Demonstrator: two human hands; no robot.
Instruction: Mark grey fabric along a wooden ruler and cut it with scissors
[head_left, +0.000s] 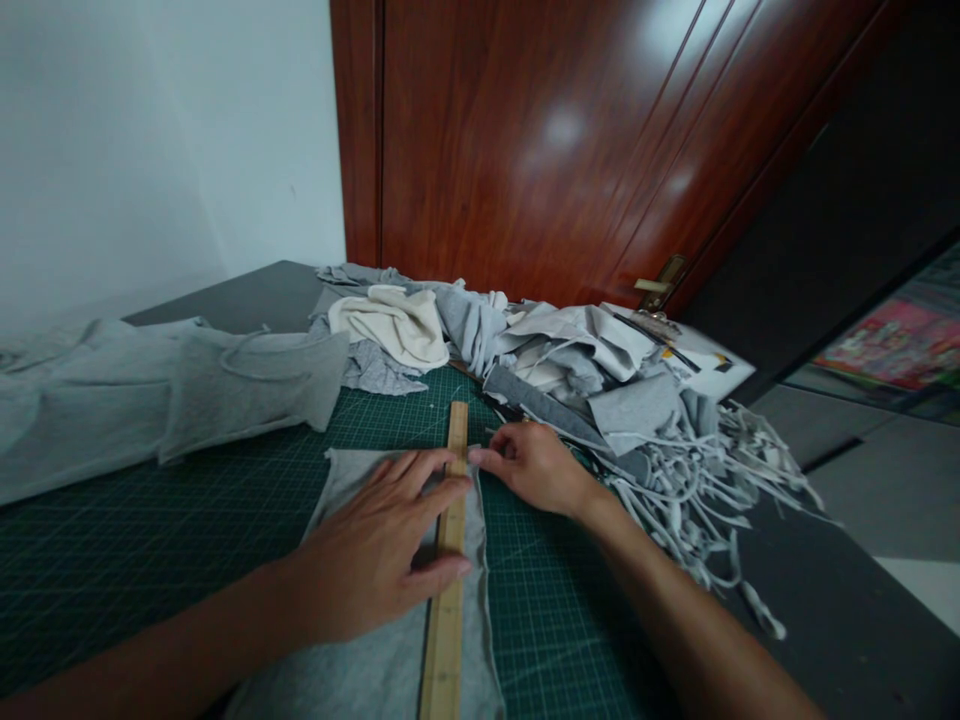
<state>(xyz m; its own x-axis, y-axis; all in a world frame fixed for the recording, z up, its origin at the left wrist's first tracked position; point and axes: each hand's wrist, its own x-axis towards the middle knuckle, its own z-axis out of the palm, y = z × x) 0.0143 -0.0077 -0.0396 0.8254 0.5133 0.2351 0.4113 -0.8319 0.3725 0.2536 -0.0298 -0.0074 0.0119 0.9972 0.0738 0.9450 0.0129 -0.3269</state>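
A piece of light grey fabric (337, 680) lies on the green cutting mat (570, 640), directly before me. A wooden ruler (444, 640) rests lengthwise on the fabric, near its right edge, and its far end sticks out past the fabric's top edge. My left hand (367, 550) lies across fabric and ruler with fingers stretched out, its fingertips and thumb on the ruler. At the fabric's top right corner, beside the ruler, my right hand (536, 465) has its fingers curled and thumb and forefinger closed at the fabric's edge. The fingertips partly hide that corner.
Folded grey fabric pieces (247, 390) lie at the left. Behind the mat are a cream cloth (394, 325) and heaped grey scraps (570, 350). Thin cut strips (690, 500) hang together on the right of the dark table (832, 610). A brown wooden door (517, 150) stands behind.
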